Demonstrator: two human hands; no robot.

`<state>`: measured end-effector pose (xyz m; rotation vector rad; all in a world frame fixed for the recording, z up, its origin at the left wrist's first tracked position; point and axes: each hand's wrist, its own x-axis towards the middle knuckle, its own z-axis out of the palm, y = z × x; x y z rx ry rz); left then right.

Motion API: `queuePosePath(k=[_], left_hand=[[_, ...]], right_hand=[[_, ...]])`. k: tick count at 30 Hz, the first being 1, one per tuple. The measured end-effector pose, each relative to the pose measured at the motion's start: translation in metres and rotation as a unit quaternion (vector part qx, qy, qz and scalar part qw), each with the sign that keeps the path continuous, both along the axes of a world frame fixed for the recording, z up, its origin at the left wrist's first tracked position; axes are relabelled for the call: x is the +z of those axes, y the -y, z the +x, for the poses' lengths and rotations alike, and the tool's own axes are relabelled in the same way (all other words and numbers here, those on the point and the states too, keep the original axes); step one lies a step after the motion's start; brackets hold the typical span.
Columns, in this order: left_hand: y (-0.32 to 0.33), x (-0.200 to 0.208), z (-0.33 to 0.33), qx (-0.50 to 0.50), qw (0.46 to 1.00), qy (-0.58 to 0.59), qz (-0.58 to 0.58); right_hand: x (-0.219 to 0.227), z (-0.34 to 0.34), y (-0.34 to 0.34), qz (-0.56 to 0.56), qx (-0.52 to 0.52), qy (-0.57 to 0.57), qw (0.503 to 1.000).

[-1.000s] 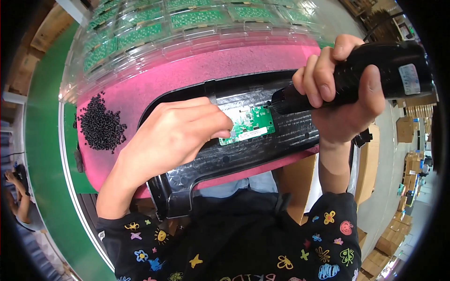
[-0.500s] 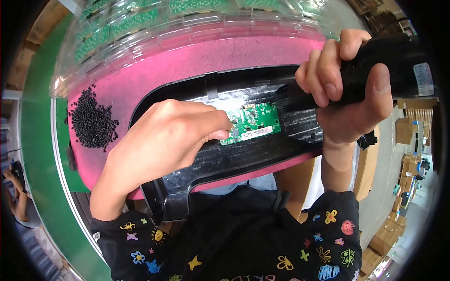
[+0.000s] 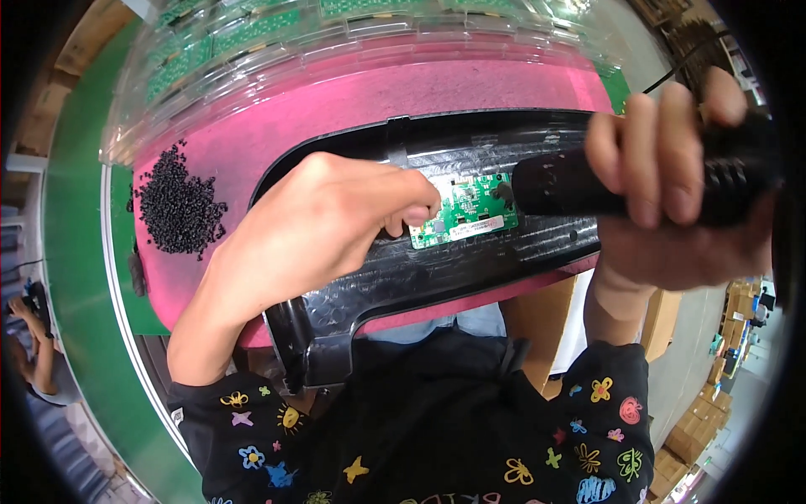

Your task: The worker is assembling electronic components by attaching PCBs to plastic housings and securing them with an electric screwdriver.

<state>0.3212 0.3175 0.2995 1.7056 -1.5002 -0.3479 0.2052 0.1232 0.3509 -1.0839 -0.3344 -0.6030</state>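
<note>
A green circuit board with a white label lies inside a long black plastic shell. My left hand is closed in a pinch at the board's left end; whatever its fingertips hold, if anything, is hidden. My right hand wraps round a black electric screwdriver, its body blurred toward the right rim. The screwdriver's dark nose is over the board's right end; whether it touches the board I cannot tell.
A heap of small black screws lies on the pink mat, left of the shell. Clear plastic trays with green boards stand behind. Cardboard boxes are at the far right, and another person's arm shows far left.
The screwdriver has swung from a raised slant to nearly level, its nose now over the board's right end. My left hand keeps its pinch. The whole view has shifted slightly.
</note>
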Motion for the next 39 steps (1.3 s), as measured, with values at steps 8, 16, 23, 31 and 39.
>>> queuePosePath(k=[8,16,23,31,39], left_hand=[[-0.002,0.005,0.001,0.015,0.996,0.046,-0.079],[-0.002,0.0,0.003,0.014,0.991,0.065,-0.119],[-0.005,0.0,0.005,0.014,0.993,0.04,-0.109],[-0.005,0.0,0.006,0.038,0.996,-0.003,-0.084],[-0.009,0.001,0.009,0.126,0.991,0.015,0.04]], right_hand=[[0.013,0.006,-0.014,-0.023,0.088,0.025,0.995],[0.011,0.01,-0.023,-0.009,0.09,0.048,0.995],[0.011,0.017,-0.03,-0.01,0.078,0.049,0.996],[0.009,0.022,-0.032,-0.006,0.058,0.059,0.997],[-0.011,0.039,-0.027,-0.178,0.032,-0.087,0.98]])
